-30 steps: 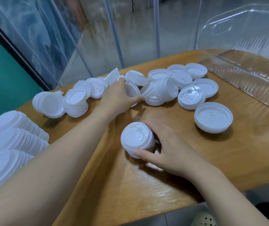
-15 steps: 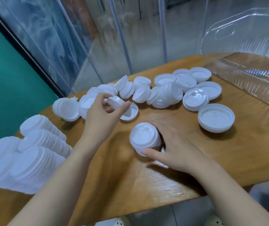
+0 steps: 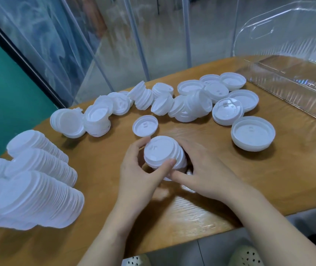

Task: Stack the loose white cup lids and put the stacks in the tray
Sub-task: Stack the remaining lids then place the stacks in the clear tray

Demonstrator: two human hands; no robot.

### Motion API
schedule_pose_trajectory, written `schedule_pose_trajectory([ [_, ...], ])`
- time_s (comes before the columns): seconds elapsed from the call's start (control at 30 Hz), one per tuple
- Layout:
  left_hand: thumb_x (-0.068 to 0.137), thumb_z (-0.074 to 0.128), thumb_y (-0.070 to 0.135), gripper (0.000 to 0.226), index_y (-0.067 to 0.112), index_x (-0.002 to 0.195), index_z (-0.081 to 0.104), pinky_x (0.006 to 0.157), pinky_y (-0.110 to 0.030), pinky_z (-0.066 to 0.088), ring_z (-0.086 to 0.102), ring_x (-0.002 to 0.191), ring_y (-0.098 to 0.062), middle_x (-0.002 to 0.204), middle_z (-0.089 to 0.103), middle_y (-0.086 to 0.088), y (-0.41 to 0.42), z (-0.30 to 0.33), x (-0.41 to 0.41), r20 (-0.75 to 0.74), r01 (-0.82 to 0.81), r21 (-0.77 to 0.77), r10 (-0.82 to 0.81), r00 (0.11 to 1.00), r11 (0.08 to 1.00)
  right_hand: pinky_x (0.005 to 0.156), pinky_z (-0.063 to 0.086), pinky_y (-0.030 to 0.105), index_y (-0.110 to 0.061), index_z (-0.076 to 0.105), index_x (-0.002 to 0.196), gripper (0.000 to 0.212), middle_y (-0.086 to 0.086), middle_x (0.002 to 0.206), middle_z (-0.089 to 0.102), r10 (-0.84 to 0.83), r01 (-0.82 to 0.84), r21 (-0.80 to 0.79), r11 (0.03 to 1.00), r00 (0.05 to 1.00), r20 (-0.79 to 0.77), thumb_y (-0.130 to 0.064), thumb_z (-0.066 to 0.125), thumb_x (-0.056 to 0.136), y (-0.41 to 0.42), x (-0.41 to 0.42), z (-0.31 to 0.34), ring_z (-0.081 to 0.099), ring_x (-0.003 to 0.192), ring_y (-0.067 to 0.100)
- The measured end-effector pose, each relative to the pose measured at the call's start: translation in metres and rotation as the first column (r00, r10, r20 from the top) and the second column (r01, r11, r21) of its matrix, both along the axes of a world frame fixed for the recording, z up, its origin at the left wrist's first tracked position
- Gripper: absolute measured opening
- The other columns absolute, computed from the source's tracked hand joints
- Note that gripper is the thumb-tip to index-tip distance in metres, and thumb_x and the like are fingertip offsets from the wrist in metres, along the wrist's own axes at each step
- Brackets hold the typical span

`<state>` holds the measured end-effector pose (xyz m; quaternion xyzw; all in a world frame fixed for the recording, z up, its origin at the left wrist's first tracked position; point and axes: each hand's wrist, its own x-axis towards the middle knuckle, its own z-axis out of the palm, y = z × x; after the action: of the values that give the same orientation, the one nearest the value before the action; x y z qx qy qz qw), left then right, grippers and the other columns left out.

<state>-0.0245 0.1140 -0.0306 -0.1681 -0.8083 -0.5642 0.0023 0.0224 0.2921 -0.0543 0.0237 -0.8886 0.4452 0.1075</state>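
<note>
A short stack of white lids [image 3: 163, 153] stands tilted on the wooden table [image 3: 268, 179] in front of me. My left hand [image 3: 140, 169] pinches its top lid between thumb and fingers. My right hand [image 3: 205, 169] curls round the stack from the right and behind. Loose white lids [image 3: 180, 104] lie scattered across the table's far side, one single lid [image 3: 145, 125] just beyond the stack. The clear plastic tray [image 3: 295, 89] sits at the far right, with no lids seen in it.
Several long finished lid stacks [image 3: 36, 181] lie on their sides at the left edge of the table. A wide lid [image 3: 252, 135] lies upside down at the right. Glass panels stand behind the table. My shoes show below the near edge.
My left hand has brought a lid from the scattered pile to the stack that my right hand holds. The view has shifted a little.
</note>
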Motion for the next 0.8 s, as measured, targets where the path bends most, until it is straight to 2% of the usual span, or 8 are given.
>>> schedule_pose_trajectory([
  [0.13, 0.067, 0.097, 0.024, 0.067, 0.031, 0.124, 0.061, 0.089, -0.014, 0.051, 0.065, 0.115, -0.002, 0.122, 0.069, 0.011, 0.004, -0.002, -0.003, 0.004, 0.026, -0.036, -0.026, 1.000, 0.999, 0.099, 0.047, 0.026, -0.042, 0.055, 0.133, 0.058, -0.027, 0.122, 0.061, -0.005, 0.005, 0.013, 1.000, 1.000, 0.002, -0.055, 0.078, 0.082, -0.001, 0.000, -0.001, 0.054, 0.117, -0.003],
  [0.2, 0.066, 0.097, 0.028, 0.069, 0.032, 0.124, 0.060, 0.091, -0.016, 0.050, 0.064, 0.114, 0.000, 0.120, 0.069, 0.013, 0.004, -0.002, -0.002, 0.003, 0.020, -0.062, -0.020, 1.000, 0.998, 0.100, 0.046, 0.026, -0.041, 0.054, 0.135, 0.060, -0.027, 0.123, 0.061, -0.004, 0.004, 0.017, 1.000, 1.000, 0.003, -0.052, 0.080, 0.081, -0.001, -0.001, -0.002, 0.053, 0.117, -0.004],
  [0.27, 0.063, 0.093, 0.038, 0.069, 0.034, 0.124, 0.059, 0.094, -0.019, 0.050, 0.064, 0.114, 0.001, 0.118, 0.069, 0.017, 0.004, -0.001, -0.001, 0.026, 0.027, -0.079, -0.025, 0.999, 0.996, 0.101, 0.046, 0.029, -0.041, 0.051, 0.138, 0.067, -0.026, 0.126, 0.060, -0.003, 0.003, 0.027, 1.000, 1.000, 0.002, -0.051, 0.081, 0.080, -0.001, -0.001, -0.003, 0.054, 0.118, -0.002],
  [0.37, 0.067, 0.096, 0.032, 0.067, 0.033, 0.123, 0.059, 0.094, -0.021, 0.051, 0.064, 0.113, 0.003, 0.116, 0.070, 0.019, 0.002, 0.002, -0.001, 0.066, 0.048, -0.078, -0.043, 0.997, 0.996, 0.105, 0.047, 0.035, -0.039, 0.042, 0.148, 0.081, -0.021, 0.135, 0.058, -0.007, 0.006, 0.059, 0.998, 1.000, 0.013, -0.060, 0.075, 0.078, -0.001, -0.001, -0.005, 0.053, 0.125, 0.003],
  [0.6, 0.072, 0.093, 0.023, 0.065, 0.034, 0.125, 0.056, 0.091, -0.007, 0.044, 0.060, 0.116, 0.009, 0.118, 0.066, 0.030, -0.007, 0.005, 0.002, 0.092, 0.111, -0.102, -0.101, 0.991, 0.989, 0.108, 0.046, 0.036, -0.039, 0.038, 0.154, 0.086, -0.022, 0.142, 0.055, -0.009, 0.005, 0.112, 0.994, 0.999, 0.035, -0.071, 0.068, 0.079, 0.000, 0.000, -0.006, 0.050, 0.130, 0.001],
  [0.7, 0.071, 0.094, 0.030, 0.068, 0.038, 0.126, 0.055, 0.093, -0.007, 0.044, 0.059, 0.117, 0.009, 0.119, 0.065, 0.031, -0.008, 0.006, 0.002, 0.098, 0.123, -0.117, -0.111, 0.989, 0.985, 0.105, 0.047, 0.036, -0.041, 0.039, 0.151, 0.082, -0.023, 0.138, 0.055, -0.004, -0.001, 0.117, 0.993, 0.999, 0.040, -0.072, 0.064, 0.079, 0.000, 0.000, -0.005, 0.050, 0.125, 0.000],
  [0.8, 0.077, 0.087, 0.049, 0.060, 0.038, 0.127, 0.055, 0.096, -0.013, 0.047, 0.060, 0.118, 0.006, 0.122, 0.066, 0.027, -0.010, 0.009, -0.001, 0.112, 0.149, -0.106, -0.137, 0.984, 0.983, 0.104, 0.046, 0.033, -0.043, 0.040, 0.149, 0.081, -0.024, 0.134, 0.056, -0.006, 0.003, 0.107, 0.994, 1.000, 0.025, -0.073, 0.066, 0.078, -0.001, 0.001, -0.003, 0.051, 0.122, -0.001],
])
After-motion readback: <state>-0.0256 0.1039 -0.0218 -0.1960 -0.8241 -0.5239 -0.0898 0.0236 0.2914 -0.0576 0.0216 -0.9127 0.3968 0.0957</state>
